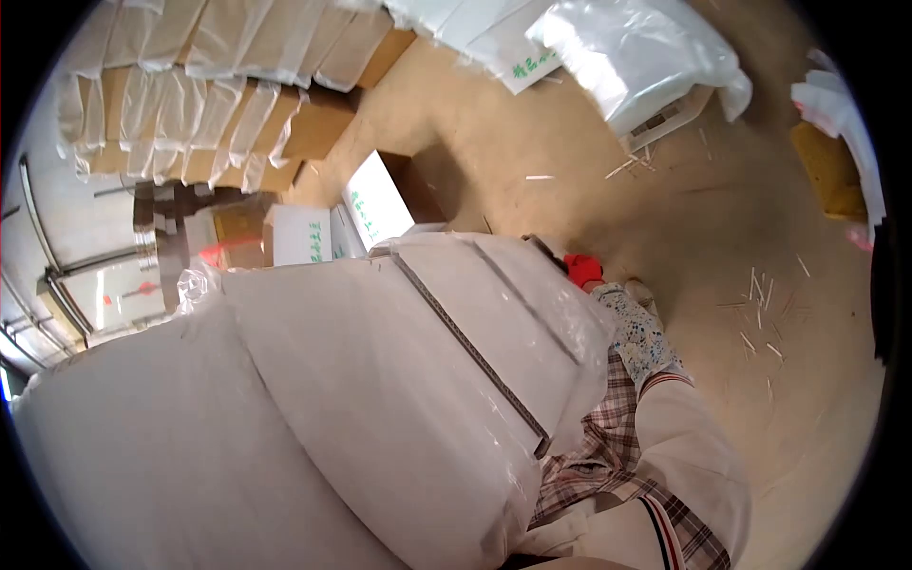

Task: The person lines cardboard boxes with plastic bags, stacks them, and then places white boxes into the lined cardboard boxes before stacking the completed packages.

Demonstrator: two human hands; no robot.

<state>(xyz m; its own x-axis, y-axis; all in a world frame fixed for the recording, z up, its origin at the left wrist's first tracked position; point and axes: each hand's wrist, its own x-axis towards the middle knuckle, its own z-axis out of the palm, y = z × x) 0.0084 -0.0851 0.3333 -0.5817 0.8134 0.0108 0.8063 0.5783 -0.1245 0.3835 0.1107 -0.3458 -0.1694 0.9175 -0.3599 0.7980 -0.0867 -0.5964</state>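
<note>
A large bundle of white cardboard cartons (370, 380), wrapped in clear plastic, fills the lower left and middle of the head view, close against my body. Brown corrugated edges show as strips across it. My right hand (582, 270), in a red glove below a speckled sleeve cover (632, 328), is closed at the bundle's far right corner; some of its fingers are hidden. My left hand is out of sight; only a white sleeve with a striped cuff (660, 532) shows at the bottom.
Plastic-covered brown cartons (323, 123) are stacked at the upper left. White boxes with green lettering (375, 199) stand beyond the bundle. A plastic-wrapped white package (655, 66) lies at the upper right, near a yellowish package (831, 171). Thin white strips (760, 290) litter the brown floor.
</note>
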